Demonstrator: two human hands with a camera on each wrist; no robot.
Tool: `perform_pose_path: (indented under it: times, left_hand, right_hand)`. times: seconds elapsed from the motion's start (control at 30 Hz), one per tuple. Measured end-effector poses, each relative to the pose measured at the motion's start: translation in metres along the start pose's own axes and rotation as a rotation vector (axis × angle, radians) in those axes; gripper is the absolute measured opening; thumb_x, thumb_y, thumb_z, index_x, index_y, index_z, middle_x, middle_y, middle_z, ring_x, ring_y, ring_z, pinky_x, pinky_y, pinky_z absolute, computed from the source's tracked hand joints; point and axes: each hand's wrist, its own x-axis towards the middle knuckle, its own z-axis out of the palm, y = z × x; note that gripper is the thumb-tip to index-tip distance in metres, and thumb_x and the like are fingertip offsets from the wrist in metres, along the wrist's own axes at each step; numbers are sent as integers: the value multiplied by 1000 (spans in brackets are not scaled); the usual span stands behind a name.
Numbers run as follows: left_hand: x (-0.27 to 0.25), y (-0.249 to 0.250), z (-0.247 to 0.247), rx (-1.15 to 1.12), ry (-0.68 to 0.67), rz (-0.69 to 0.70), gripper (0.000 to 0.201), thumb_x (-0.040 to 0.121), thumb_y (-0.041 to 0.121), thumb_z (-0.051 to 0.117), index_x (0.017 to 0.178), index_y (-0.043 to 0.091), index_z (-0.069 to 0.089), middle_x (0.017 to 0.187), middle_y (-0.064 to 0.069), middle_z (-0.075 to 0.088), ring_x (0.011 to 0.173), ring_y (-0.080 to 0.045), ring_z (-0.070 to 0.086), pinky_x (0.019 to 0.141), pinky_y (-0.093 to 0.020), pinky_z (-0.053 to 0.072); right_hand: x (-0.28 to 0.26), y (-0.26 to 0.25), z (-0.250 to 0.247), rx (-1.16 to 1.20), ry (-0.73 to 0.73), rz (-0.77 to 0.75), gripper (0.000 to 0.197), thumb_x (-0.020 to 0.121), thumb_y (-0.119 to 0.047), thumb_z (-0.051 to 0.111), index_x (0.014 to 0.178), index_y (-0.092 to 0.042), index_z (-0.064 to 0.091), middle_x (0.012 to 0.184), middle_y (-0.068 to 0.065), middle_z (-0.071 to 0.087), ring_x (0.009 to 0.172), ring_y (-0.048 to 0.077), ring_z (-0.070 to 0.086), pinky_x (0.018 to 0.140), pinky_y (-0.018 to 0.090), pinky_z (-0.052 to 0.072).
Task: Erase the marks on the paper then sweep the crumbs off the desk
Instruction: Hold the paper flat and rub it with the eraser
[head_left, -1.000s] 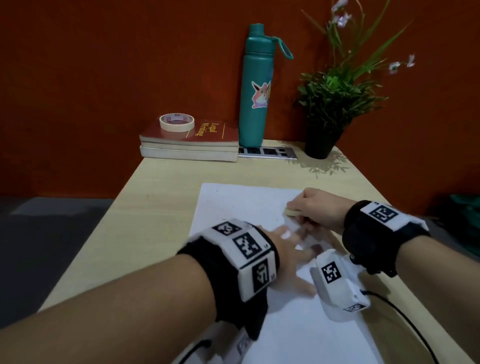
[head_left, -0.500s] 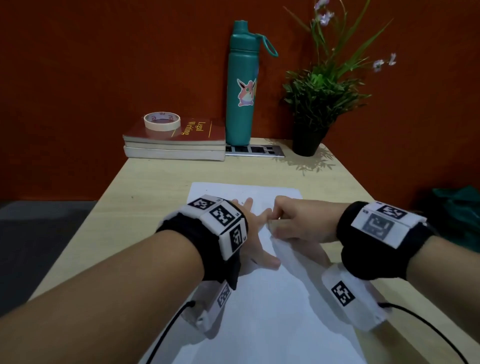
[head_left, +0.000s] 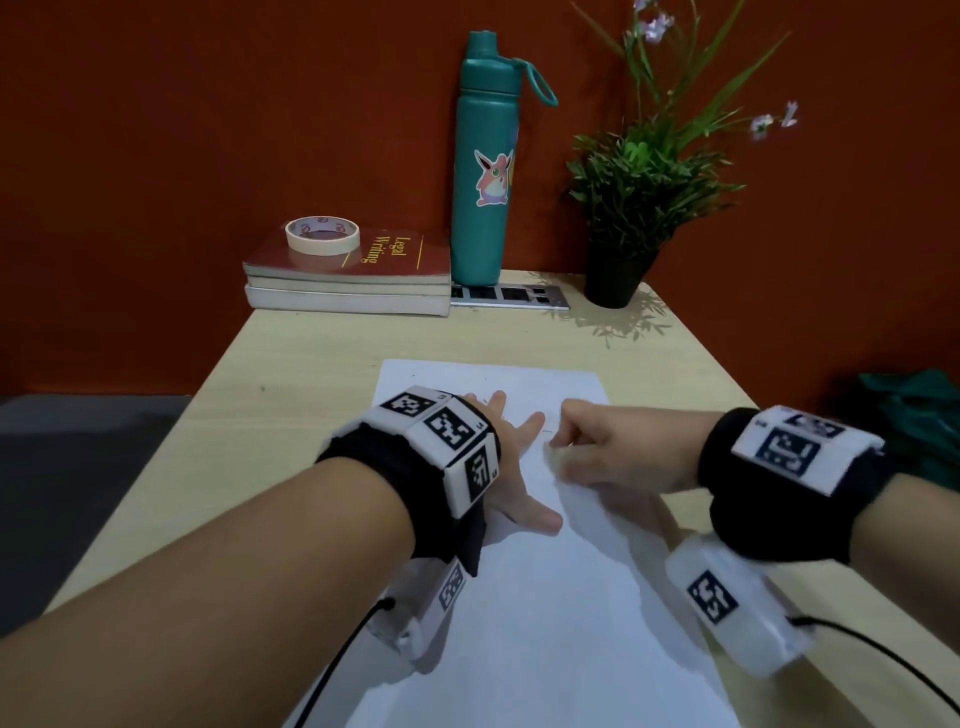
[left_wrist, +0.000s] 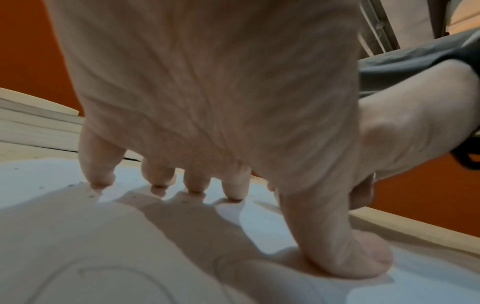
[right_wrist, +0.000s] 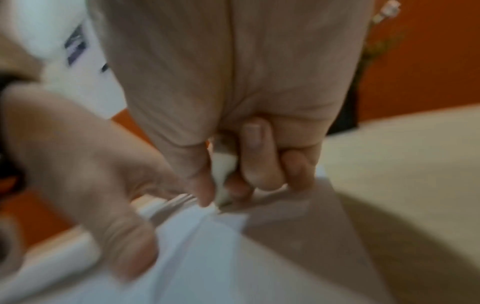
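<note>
Both hands have shifted up-frame. Left hand (head_left: 511, 467) presses flat on paper (head_left: 545, 597); right hand (head_left: 618, 449) fingers (right_wrist: 259, 156) pinch eraser (right_wrist: 223, 170), mid-erasing; next, rub remaining marks.

two stacked books (head_left: 347, 283), top cover red, "Legal Writing", desk's far left edge | tape roll (head_left: 322, 235) flat on top book | teal bottle (head_left: 484, 161), cartoon sticker, upright just right of books | marker strip (head_left: 509, 297) at bottle's base | potted plant (head_left: 631, 208), black pot, far right corner
</note>
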Motion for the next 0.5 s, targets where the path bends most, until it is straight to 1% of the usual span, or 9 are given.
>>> perform_pose_path:
  times: [0.03, 0.1, 0.13, 0.17, 0.23, 0.3, 0.37, 0.47, 0.5]
  left_hand:
    - [-1, 0, 0, -5, -2, 1, 109, 74, 76, 51, 148, 35, -18, 158, -9, -19, 146, -33, -9, 110, -58, 10]
    - [-1, 0, 0, -23, -7, -1, 109, 74, 76, 52, 148, 36, -18, 158, -9, -21, 146, -32, -11, 111, -57, 8]
    - [-1, 0, 0, -24, -14, -2, 109, 74, 76, 52, 148, 35, -18, 158, -9, -21, 146, -32, -11, 111, -57, 8]
    - [-1, 1, -1, -14, -17, -3, 109, 75, 76, 51, 148, 35, -19, 157, -9, -21, 146, -32, -11, 111, -57, 9]
    - [-1, 1, -3, 10, -21, -6, 109, 75, 76, 50, 148, 34, -20, 157, -10, -22, 146, -33, -10, 111, -58, 10]
    - [-2, 1, -2, -9, -24, -4, 108, 76, 76, 50, 148, 35, -20, 157, -9, -23, 146, -32, -11, 111, -57, 8]
    - [0, 2, -1, -13, -16, -2, 110, 74, 77, 51, 147, 35, -20, 157, -9, -23, 146, -33, -10, 110, -58, 9]
    - [1, 1, -1, 19, -24, -8, 118, 68, 80, 53, 147, 34, -21, 157, -11, -22, 146, -35, -9, 109, -59, 12]
    - [1, 0, -2, 15, -32, -10, 121, 65, 81, 55, 147, 35, -21, 157, -10, -23, 146, -35, -10, 109, -60, 12]
  right_hand:
    - [-1, 1, -2, 12, 7, 24, 12, 90, -29, 56, 88, -25, 45, 83, -5, 58, 71, 10, 50, 62, 21, 39]
    - [-3, 2, -7, -15, 53, 75, 13, 90, -33, 55, 95, -24, 47, 95, -2, 62, 82, 14, 54, 67, 24, 41]
    - [-3, 1, -6, -31, 51, 69, 14, 90, -34, 54, 96, -24, 47, 94, -2, 62, 81, 15, 53, 66, 25, 41]
    - [-4, 0, -2, -34, 27, 42, 12, 90, -33, 54, 93, -24, 47, 89, -3, 60, 76, 14, 52, 65, 24, 40]
    - [-6, -3, 4, 12, -35, -13, 12, 90, -31, 56, 86, -26, 46, 78, -8, 55, 67, 9, 48, 60, 21, 38]
    - [-10, -1, 2, 40, -15, -4, 11, 90, -31, 57, 87, -26, 47, 79, -7, 57, 67, 8, 49, 62, 21, 39]
    - [-13, -1, 2, 4, 27, 10, 11, 90, -33, 55, 91, -24, 48, 80, -6, 59, 69, 10, 49, 64, 24, 39]
    - [-16, -8, 12, 7, -33, -75, 15, 91, -30, 55, 81, -26, 45, 72, -10, 52, 64, 8, 45, 56, 17, 36]
    - [-16, -9, 11, 20, -37, -78, 16, 91, -29, 56, 80, -26, 45, 71, -10, 51, 63, 8, 45, 55, 17, 37]
